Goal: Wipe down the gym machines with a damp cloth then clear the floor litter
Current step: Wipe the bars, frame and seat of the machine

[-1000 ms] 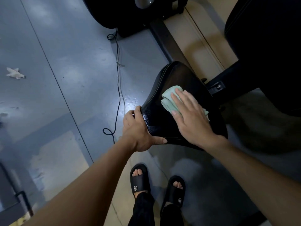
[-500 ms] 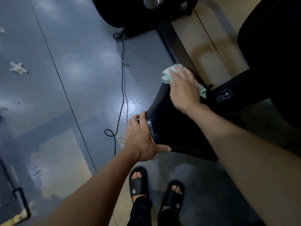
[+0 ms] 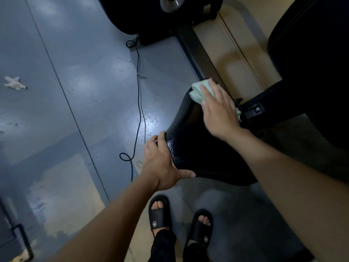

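The left hand (image 3: pixel 162 163) curls around the near corner of the glossy black padded machine seat (image 3: pixel 204 154). Farther along, the right hand (image 3: pixel 220 110) presses flat, fingers straight, on a pale green cloth (image 3: pixel 198 91) at the seat's narrow end. Beyond, what looks like crumpled white paper litter (image 3: pixel 14 83) lies on the grey floor (image 3: pixel 85 72).

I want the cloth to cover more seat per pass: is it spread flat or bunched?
Bunched: the green cloth sits crumpled in folds under the right hand at the seat tip.
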